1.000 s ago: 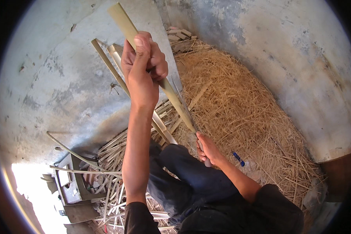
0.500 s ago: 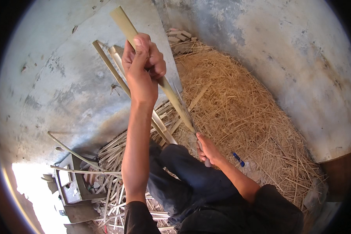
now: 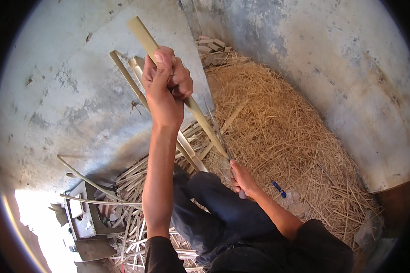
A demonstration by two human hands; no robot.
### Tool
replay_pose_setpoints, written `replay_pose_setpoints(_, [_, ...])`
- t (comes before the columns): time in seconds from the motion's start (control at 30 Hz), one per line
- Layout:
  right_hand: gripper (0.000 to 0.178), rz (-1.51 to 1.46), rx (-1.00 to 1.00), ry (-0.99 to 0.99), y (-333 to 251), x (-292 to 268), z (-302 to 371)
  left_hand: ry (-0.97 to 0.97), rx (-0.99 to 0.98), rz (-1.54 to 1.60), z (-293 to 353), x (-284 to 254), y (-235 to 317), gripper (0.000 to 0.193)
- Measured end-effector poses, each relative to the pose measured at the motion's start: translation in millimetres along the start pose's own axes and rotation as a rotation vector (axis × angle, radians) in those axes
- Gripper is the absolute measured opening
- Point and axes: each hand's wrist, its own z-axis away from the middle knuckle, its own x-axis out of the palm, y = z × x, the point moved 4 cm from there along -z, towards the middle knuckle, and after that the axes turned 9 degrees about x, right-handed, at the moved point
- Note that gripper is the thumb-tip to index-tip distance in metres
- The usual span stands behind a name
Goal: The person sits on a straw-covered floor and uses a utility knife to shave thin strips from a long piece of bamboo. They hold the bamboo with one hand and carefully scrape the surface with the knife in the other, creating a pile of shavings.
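My left hand, raised in front of me, is closed round a pale green-yellow bamboo strip. The strip slants from upper left down toward my right hand. That hand is wrapped round the handle of a long-bladed knife; the handle's pale end shows below my fingers. The thin blade points up and away, close along the right side of the strip. Near my right fingers the strip's lower end meets the blade; whether the edge is in the bamboo I cannot tell.
Two longer bamboo pieces lean against the left wall behind my left forearm. A heap of straw-like shavings covers the floor ahead and right, with a small blue object on it. Cut strips and a grey frame lie at left.
My left hand and the bamboo strip have come down slightly. My right hand with the knife is a little lower, and more of the blade shows apart from the strip.
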Motion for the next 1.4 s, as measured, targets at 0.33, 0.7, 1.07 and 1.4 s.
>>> replay_pose_setpoints(0.33, [0.056, 0.134, -0.314, -0.133, -44, 26, 20, -0.023, -0.024, 0.012, 5, 3, 1, 0.034])
replay_pose_setpoints(0.7, [0.057, -0.045, 0.219, 0.077, 78, -67, -43, -0.015, 0.025, -0.06, 8, 15, 6, 0.029])
replay_pose_setpoints(1.07, [0.062, -0.229, 0.068, -0.111, 10, -1, -4, 0.173, 0.175, -0.352, 4, 19, 0, 0.032])
replay_pose_setpoints(1.4, [0.063, -0.056, -0.167, -0.168, -44, 37, 29, 0.225, 0.221, -0.401, 6, 6, 2, 0.034])
